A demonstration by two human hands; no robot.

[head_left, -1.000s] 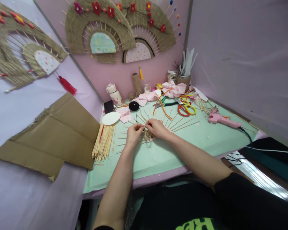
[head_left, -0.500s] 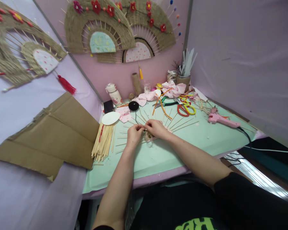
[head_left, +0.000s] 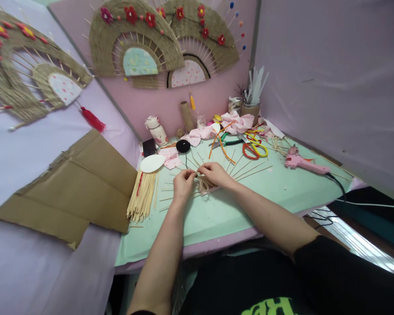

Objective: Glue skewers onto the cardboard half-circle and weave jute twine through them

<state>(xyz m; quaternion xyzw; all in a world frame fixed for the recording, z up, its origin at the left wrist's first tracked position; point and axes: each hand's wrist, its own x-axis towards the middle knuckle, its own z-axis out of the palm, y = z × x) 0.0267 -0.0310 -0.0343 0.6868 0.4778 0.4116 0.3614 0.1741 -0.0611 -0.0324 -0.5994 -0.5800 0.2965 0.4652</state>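
Thin wooden sticks (head_left: 254, 171) fan out on the green tabletop around my hands. At the left side of the fan, my left hand (head_left: 184, 183) has its fingers pinched; whatever they hold is too small to make out. My right hand (head_left: 216, 173) is closed beside it, fingertips near the left ones, and its hold is hidden too. Loops of tan twine (head_left: 204, 185) hang just below the fingers, over a pink piece at the fan's centre. A black cord (head_left: 186, 160) runs from a round black object (head_left: 183, 146) down towards my fingertips.
Left of my hands lie a bundle of sticks (head_left: 141, 199) and a white oval (head_left: 152, 163). Behind are scissors (head_left: 261, 151), pliers (head_left: 233, 142), pink cloth (head_left: 236, 122) and a bottle (head_left: 156, 131). A pink glue gun (head_left: 307, 165) rests right. Cardboard (head_left: 85, 188) leans left.
My hands have shifted very slightly, and the twine loops below them show a bit more. The whole view has moved a little.
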